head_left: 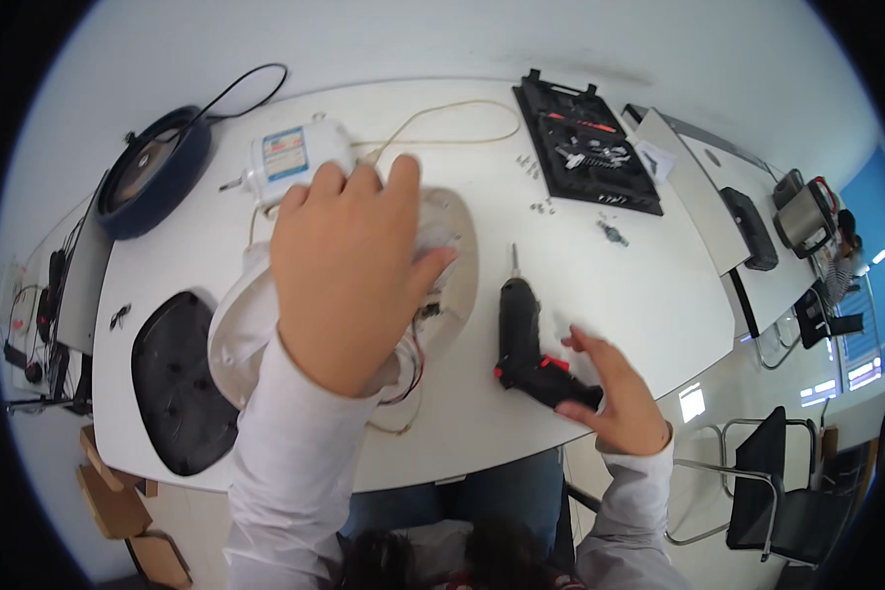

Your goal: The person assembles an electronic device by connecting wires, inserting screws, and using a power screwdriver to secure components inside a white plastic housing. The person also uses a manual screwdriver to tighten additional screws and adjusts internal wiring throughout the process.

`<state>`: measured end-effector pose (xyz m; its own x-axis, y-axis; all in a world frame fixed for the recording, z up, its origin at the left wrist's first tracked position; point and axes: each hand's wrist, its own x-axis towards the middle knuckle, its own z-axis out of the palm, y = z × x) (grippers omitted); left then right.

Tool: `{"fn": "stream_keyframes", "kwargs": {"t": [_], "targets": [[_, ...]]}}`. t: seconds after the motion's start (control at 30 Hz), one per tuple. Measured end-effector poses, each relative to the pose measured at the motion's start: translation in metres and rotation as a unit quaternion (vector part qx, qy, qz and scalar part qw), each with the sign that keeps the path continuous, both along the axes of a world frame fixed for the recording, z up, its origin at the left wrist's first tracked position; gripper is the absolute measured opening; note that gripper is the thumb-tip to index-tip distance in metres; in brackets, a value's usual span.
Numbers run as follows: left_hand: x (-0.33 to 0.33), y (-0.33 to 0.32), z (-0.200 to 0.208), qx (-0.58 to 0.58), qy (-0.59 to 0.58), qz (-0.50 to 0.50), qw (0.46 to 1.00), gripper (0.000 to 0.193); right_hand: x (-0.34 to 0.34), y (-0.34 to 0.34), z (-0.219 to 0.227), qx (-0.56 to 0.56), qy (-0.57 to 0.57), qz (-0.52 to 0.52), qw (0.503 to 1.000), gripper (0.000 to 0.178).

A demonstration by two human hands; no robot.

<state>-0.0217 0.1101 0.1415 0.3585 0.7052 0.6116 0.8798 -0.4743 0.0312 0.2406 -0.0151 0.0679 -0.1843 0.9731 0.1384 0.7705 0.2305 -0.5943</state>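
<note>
My left hand (349,270) reaches over a white plastic appliance housing (462,236), back of the hand up and thumb spread to the right. Its fingertips point away and hide part of the housing; whether they touch it I cannot tell. Loose wires (418,369) show beside the wrist. Just right of the housing, a black cordless screwdriver (521,329) with red parts lies on the table, bit pointing away. My right hand (619,393) is at its handle end, thumb and fingers apart, the thumb by the handle without a closed grip.
A white motor (300,155) with a label and cord sits behind. A dark blue round part (157,172) stands back left; a black oval plate (182,383) lies front left. An unfolded black tool case (590,147) lies back right, with loose screws (541,206) beside it.
</note>
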Motion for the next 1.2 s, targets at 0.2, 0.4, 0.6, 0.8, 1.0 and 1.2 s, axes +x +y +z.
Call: {"fn": "stream_keyframes", "kwargs": {"t": [0.2,0.4,0.6,0.8,1.0,1.2], "targets": [[-0.003,0.001,-0.005,0.015,-0.014,-0.005,1.000,0.046,-0.036,-0.013,-0.027,0.088,-0.182,-0.069,0.977,0.079],[-0.008,0.003,-0.009,0.046,-0.018,-0.025,0.998,0.043,-0.057,0.008,-0.029,0.100,-0.186,-0.100,0.972,0.065],[-0.014,-0.001,-0.006,-0.018,-0.046,-0.037,0.998,0.043,-0.060,0.008,-0.034,0.145,0.004,-0.254,0.956,0.048],[-0.018,-0.003,-0.003,-0.011,-0.054,-0.062,0.997,0.041,-0.051,-0.019,-0.003,0.005,0.438,-0.168,0.883,0.042],[-0.015,-0.003,-0.004,-0.012,-0.061,-0.050,0.997,0.042,-0.065,-0.015,0.006,0.025,0.476,-0.144,0.867,0.055],[-0.013,-0.003,-0.006,0.000,-0.056,-0.038,0.998,0.042,-0.065,-0.021,0.007,0.025,0.489,-0.129,0.862,0.054]]}}
